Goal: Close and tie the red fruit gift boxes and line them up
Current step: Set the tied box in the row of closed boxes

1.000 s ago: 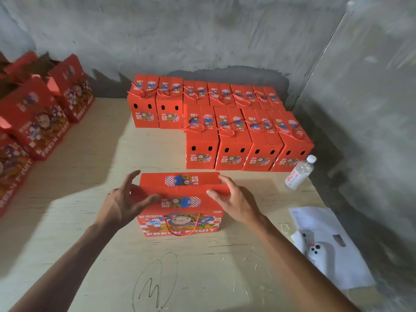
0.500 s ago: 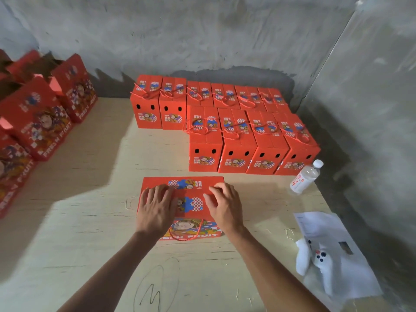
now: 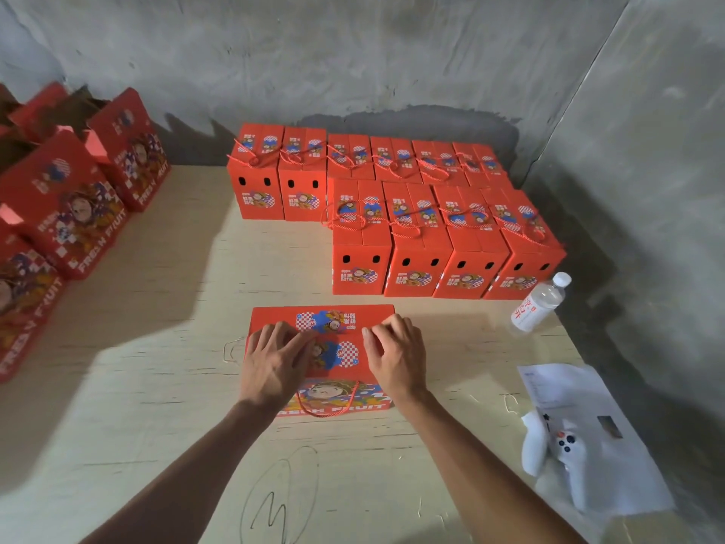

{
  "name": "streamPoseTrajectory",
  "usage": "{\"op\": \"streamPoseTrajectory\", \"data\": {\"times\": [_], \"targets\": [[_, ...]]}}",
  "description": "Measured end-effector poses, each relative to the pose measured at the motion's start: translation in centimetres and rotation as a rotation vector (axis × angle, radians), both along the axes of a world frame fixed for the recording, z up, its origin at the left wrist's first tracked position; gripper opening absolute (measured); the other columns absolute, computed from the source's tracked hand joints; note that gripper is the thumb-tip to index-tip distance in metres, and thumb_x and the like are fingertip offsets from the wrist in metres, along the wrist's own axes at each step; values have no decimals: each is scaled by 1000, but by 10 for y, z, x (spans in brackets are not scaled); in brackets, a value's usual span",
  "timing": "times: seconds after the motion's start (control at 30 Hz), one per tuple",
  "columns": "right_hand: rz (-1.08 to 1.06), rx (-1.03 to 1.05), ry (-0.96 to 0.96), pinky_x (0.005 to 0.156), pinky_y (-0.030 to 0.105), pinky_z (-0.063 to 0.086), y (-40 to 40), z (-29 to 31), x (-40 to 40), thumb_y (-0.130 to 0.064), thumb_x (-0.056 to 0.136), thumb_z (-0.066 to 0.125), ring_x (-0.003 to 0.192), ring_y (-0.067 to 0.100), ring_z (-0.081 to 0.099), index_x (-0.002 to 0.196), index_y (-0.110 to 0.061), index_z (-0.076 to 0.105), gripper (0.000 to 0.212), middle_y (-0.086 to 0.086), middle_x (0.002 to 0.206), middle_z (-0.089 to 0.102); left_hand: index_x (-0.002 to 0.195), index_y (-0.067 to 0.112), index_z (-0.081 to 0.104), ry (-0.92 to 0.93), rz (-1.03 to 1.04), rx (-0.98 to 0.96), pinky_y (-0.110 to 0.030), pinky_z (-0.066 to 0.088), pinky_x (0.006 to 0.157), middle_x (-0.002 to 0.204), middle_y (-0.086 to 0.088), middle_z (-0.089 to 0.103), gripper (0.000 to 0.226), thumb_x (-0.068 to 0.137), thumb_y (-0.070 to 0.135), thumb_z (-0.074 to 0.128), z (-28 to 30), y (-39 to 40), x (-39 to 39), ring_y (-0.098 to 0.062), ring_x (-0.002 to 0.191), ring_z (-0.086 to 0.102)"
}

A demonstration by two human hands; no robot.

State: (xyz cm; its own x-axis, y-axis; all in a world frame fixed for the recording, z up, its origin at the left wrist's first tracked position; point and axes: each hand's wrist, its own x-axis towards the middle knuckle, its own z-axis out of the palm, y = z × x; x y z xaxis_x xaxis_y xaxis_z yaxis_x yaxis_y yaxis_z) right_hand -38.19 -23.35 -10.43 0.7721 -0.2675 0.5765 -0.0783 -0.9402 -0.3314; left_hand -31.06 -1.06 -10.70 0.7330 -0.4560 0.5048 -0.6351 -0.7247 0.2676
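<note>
A red fruit gift box (image 3: 327, 323) stands on the wooden table (image 3: 157, 347) right in front of me, its top flaps folded down. My left hand (image 3: 274, 363) lies flat on the left half of the lid with fingers spread. My right hand (image 3: 396, 359) presses the right half with bent fingertips. The box's red rope handle (image 3: 325, 408) hangs loose over its front face. Behind it, several closed and tied boxes stand in two rows (image 3: 439, 245) against the wall.
Several open red boxes (image 3: 66, 206) stand along the table's left side. A water bottle (image 3: 537, 304) lies right of the front row. A sheet of paper (image 3: 569, 390) and a white controller (image 3: 557, 449) lie at the right edge. Concrete walls close off the back and right.
Both hands moved from the box's sides onto its top and pressed the flaps down; the lid now lies flat under them.
</note>
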Motion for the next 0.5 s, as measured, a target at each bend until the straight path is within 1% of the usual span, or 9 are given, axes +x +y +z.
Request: {"op": "streamPoseTrajectory", "data": {"times": [0.07, 0.17, 0.2, 0.27, 0.37, 0.43, 0.5], "targets": [[22, 25, -6, 75, 30, 50, 0, -1, 0, -31, 98, 65, 84, 15, 57, 85, -12, 75, 25, 0, 93, 65, 113, 22, 73, 12, -12, -10, -39, 45, 78, 100, 2, 63, 26, 98, 36, 58, -1, 0, 0, -22, 86, 55], [74, 86, -7, 90, 31, 52, -2, -4, 1, -27, 99, 65, 105, 18, 64, 91, -11, 76, 21, 3, 117, 69, 112, 20, 73, 57, -57, -35, -36, 48, 83, 110, 6, 69, 25, 98, 34, 58, -2, 1, 1, -18, 95, 62], [93, 112, 4, 93, 31, 52, -2, -4, 1, -27, 99, 64, 109, 19, 63, 91, -10, 75, 22, 5, 122, 69, 111, 19, 73, 85, -63, -48, -35, 49, 85, 111, 6, 70, 26, 98, 35, 57, -1, 1, 1, -18, 98, 63], [125, 133, 36, 94, 33, 53, -4, -2, 4, -26, 101, 62, 115, 20, 62, 90, -9, 72, 23, 7, 128, 66, 107, 19, 73, 135, -69, -67, -36, 50, 87, 111, 7, 71, 26, 98, 36, 56, 1, -1, 4, -17, 101, 64], [184, 126, 128, 98, 38, 52, -9, 3, 11, -26, 101, 60, 124, 21, 57, 90, -9, 66, 22, 8, 137, 61, 100, 19, 72, 201, -56, -58, -40, 50, 89, 115, 7, 70, 28, 100, 38, 51, 5, -7, 9, -19, 105, 63], [216, 113, 225, 103, 42, 49, -11, 4, 14, -26, 102, 58, 133, 22, 51, 93, -9, 63, 20, 8, 146, 54, 102, 19, 70, 237, -42, -12, -43, 47, 97, 122, 5, 68, 30, 102, 38, 46, 6, -9, 11, -21, 112, 62], [220, 96, 294, 108, 43, 46, -12, 4, 16, -26, 104, 54, 140, 23, 45, 97, -9, 60, 19, 9, 154, 46, 109, 21, 63, 218, -49, 59, -44, 42, 106, 132, 3, 62, 33, 105, 40, 37, 4, -9, 12, -23, 119, 58]]}}
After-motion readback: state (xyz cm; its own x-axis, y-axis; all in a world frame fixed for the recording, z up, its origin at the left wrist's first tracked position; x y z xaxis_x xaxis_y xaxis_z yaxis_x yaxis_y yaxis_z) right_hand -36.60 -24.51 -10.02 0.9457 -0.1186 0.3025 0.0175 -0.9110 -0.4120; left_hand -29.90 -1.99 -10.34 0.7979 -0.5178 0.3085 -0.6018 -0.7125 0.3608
